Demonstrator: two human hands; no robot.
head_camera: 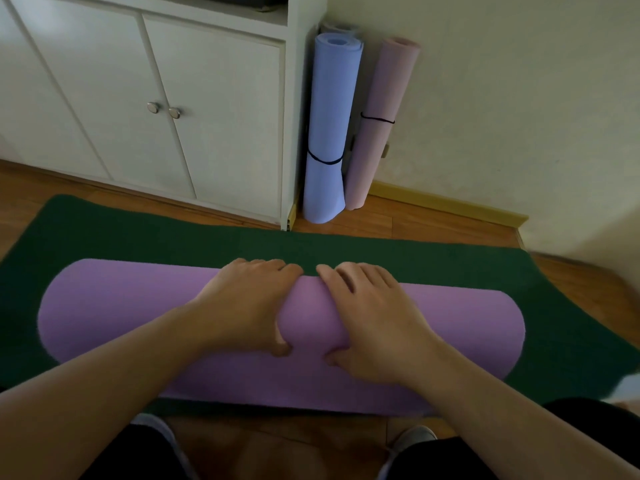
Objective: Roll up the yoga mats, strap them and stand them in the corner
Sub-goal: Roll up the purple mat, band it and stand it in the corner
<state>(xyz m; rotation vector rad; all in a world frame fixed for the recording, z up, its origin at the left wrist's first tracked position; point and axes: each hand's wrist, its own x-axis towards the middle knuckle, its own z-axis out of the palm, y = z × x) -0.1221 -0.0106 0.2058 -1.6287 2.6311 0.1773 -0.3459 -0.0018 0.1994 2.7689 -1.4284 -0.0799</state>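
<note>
A purple yoga mat [121, 306] lies rolled into a thick roll across a flat dark green mat [173, 237] on the floor in front of me. My left hand [242, 303] and my right hand [374, 317] grip the roll at its middle, fingers curled over the far side and thumbs pressed into the near side. In the corner stand two rolled mats: a blue one [329, 116] and a pink one [381, 98], each bound by a thin black strap.
A white cabinet [214, 116] with two knobbed doors stands at the back left, right beside the corner mats. A cream wall with yellow skirting [450, 204] runs along the right. Wooden floor shows around the green mat. My knees and shoes are at the bottom edge.
</note>
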